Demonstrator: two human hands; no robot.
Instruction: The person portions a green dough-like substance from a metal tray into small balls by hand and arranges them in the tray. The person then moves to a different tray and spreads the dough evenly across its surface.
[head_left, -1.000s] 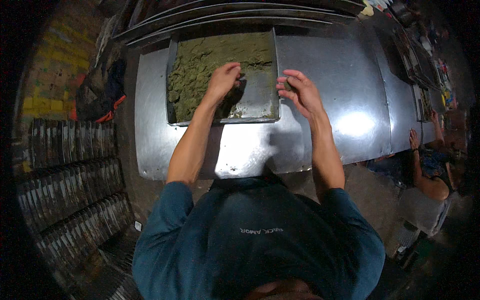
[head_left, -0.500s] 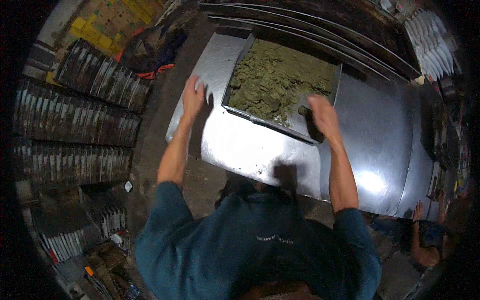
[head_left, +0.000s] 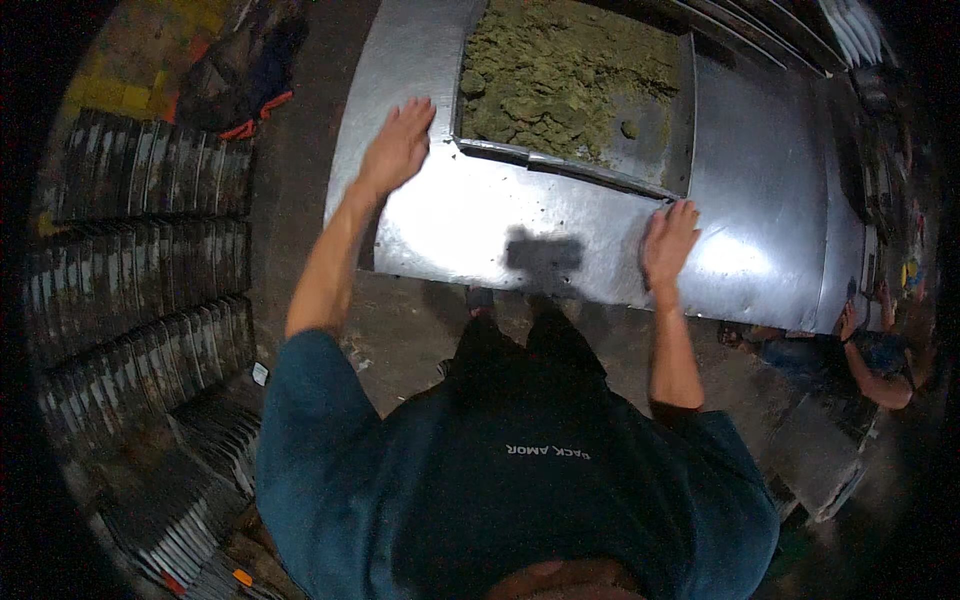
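My left hand (head_left: pixel 399 146) is over the shiny metal tabletop (head_left: pixel 450 215), just left of a shallow rectangular metal tray. Its fingers are stretched out and it holds nothing. My right hand (head_left: pixel 671 243), also open, lies at the tabletop beside the near right corner of the tray (head_left: pixel 690 130). Inside the tray is a lumpy, damp-looking greenish-brown mass (head_left: pixel 550 85), heaped toward the left and back. One small loose lump (head_left: pixel 629 129) sits apart on the tray's bare near right part. Whether my palms press on the metal is hard to tell.
Rows of stacked dark metal plates or moulds (head_left: pixel 150 260) stand on the left. Dark cloth with orange edging (head_left: pixel 245 75) lies at the far left. Long metal strips (head_left: pixel 740 30) run behind the tray. Another person's arm (head_left: pixel 872 370) reaches to the table's right end.
My right hand has drawn back from over the tray to the tabletop by its near right corner. My left hand has flattened out. The view has shifted, so the tray sits higher.
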